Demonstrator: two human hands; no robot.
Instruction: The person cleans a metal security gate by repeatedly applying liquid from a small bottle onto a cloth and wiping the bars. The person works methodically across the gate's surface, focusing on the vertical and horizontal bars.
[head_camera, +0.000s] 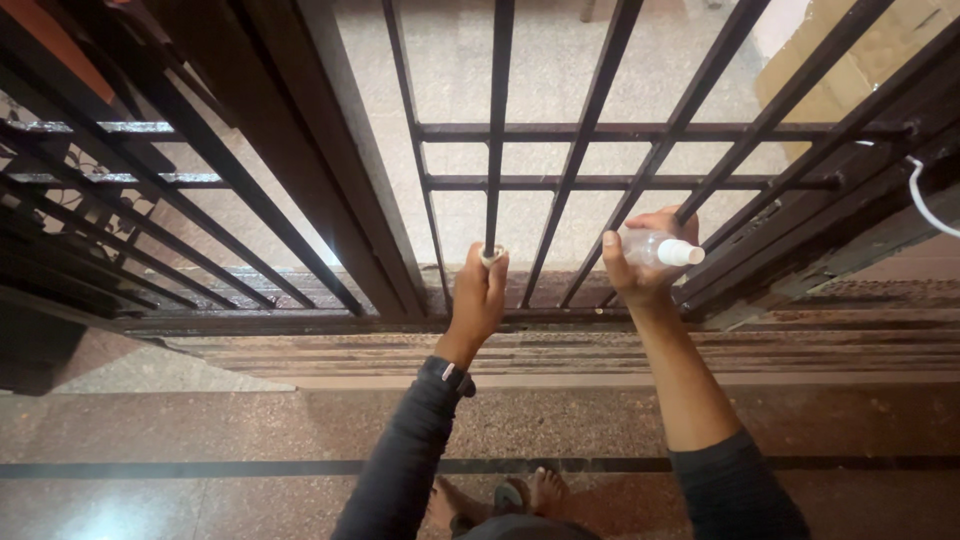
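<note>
My left hand (478, 293) is closed around a small pale cloth or wad (492, 256) pressed against a vertical bar (497, 120) of a dark metal grille gate. My right hand (640, 262) holds a small clear spray bottle (660, 248) with a white cap, lying sideways, cap pointing right, close to the lower bars. Both forearms wear dark sleeves, the right one pushed up. My feet (530, 490) show at the bottom edge.
The gate (640, 131) has vertical bars and two horizontal rails; a second grille leaf (120, 200) stands at the left. A dark door frame (300, 150) divides them. A ridged stone threshold (600, 350) runs below, on polished speckled floor (200, 430). A white cable (925, 200) hangs at right.
</note>
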